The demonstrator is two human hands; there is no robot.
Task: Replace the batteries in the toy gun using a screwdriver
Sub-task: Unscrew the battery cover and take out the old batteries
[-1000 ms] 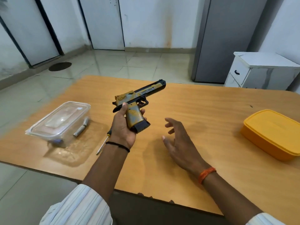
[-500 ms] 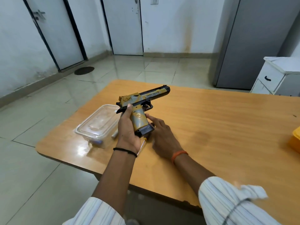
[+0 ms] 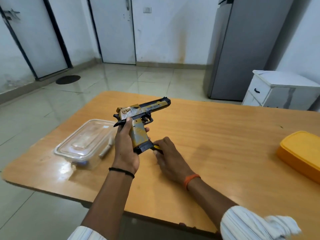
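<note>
Orange wristband on the right hand (image 3: pixel 170 160), knuckles up on the table (image 3: pixel 225 153) near its front edge, fingers curled round the yellow-and-black handle of the screwdriver (image 3: pixel 156 147); half a second ago those fingers lay flat by the gun's base, nothing in them. Left hand (image 3: pixel 125 148), black wrist cord, fingers wrapped about the grip of the toy gun (image 3: pixel 141 118), held above the table's left half: worn gold and black, black magazine base lowest, barrel lengthwise toward the far right edge, muzzle slightly raised. Clear lidded box (image 3: pixel 83 144) at the left edge, little changed. Yellow box (image 3: pixel 301 151) at the right edge
</note>
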